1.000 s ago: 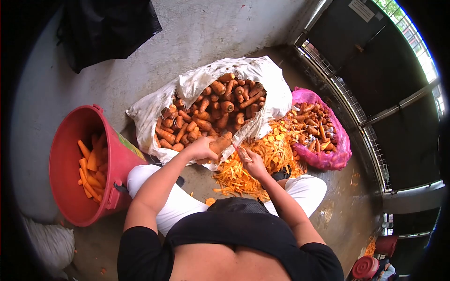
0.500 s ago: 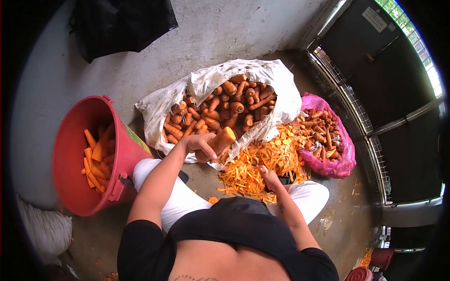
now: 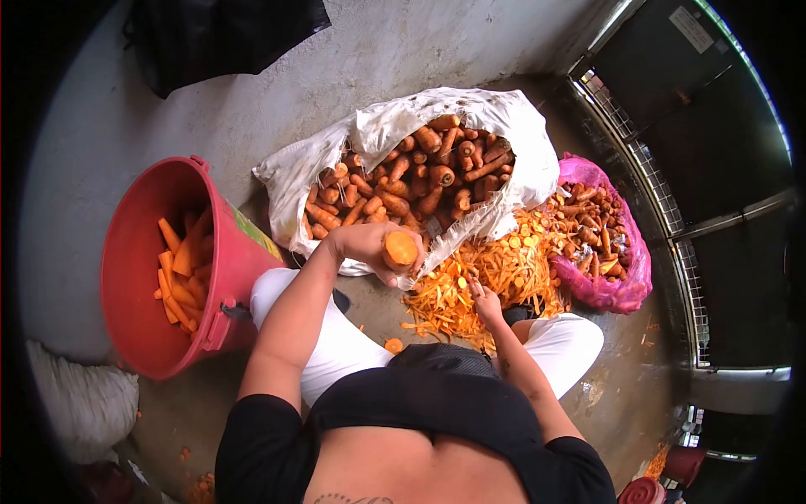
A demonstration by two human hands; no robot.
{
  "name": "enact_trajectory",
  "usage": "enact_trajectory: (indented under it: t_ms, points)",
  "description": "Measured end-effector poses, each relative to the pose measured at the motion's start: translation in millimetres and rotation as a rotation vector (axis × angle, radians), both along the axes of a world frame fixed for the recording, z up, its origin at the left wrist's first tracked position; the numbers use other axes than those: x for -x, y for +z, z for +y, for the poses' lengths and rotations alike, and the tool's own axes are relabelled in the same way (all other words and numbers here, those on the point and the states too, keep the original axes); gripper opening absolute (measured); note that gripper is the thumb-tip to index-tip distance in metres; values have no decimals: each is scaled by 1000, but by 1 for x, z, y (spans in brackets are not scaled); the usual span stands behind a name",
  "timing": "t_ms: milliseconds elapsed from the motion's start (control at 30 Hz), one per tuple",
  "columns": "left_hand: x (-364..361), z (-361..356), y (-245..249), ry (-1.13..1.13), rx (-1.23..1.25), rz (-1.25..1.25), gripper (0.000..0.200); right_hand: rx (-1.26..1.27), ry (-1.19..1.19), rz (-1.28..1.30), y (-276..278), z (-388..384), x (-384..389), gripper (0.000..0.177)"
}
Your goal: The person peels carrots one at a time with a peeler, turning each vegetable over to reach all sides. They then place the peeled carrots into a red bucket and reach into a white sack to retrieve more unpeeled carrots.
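A thick carrot (image 3: pixel 400 250) is gripped in my left hand (image 3: pixel 366 245), its round cut end turned up toward me. It is held in front of the opening of a white sack (image 3: pixel 290 172) full of unpeeled carrots (image 3: pixel 395 202). My right hand (image 3: pixel 488 304) is closed, over a heap of orange peelings and cut slices (image 3: pixel 504 269). Whatever it may grip is too small to make out. To my left stands a red bucket (image 3: pixel 126 260) with peeled carrots (image 3: pixel 178 286) inside.
A pink bag (image 3: pixel 625 281) with carrot pieces lies right of the peelings. At lower left is a white sack (image 3: pixel 84 403). A black bag (image 3: pixel 227 38) hangs on the wall behind. Dark mesh-edged panels (image 3: pixel 722 168) line the right side. One carrot slice (image 3: pixel 394 345) lies between my legs.
The carrot in my left hand has turned so its cut end faces me more directly. My right hand has shifted slightly over the peelings. The whole view has moved a little.
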State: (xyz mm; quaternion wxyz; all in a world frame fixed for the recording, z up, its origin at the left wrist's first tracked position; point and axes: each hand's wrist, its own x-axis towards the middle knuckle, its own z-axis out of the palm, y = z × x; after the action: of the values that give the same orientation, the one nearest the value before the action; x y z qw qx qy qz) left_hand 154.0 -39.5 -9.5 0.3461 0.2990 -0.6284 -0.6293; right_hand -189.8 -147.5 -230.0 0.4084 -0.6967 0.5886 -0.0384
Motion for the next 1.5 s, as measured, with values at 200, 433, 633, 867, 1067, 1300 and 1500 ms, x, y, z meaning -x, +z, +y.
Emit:
enact_trajectory:
  t_ms: [200, 433, 633, 867, 1067, 1300, 1500]
  points:
    - [1, -2, -4, 72, -25, -115, 44, 87, 27, 18, 22, 5, -7, 52]
    - [19, -4, -5, 410, -56, -493, 59, 274, 92, -554, 147, 32, -52, 20]
    - [35, -11, -17, 658, 226, -825, 43, 561, 444, -513, 205, 55, -69, 13]
    - [40, -12, -17, 792, 320, -879, 41, 576, 386, -498, 199, 60, -72, 14]
    - [41, -13, -20, 792, 232, -851, 42, 549, 400, -479, 192, 60, -74, 14]
    - [42, -12, -15, 769, 162, -871, 40, 547, 377, -457, 189, 60, -75, 15]
    - [44, -9, -16, 808, 207, -908, 38, 490, 349, -382, 197, 60, -77, 15]
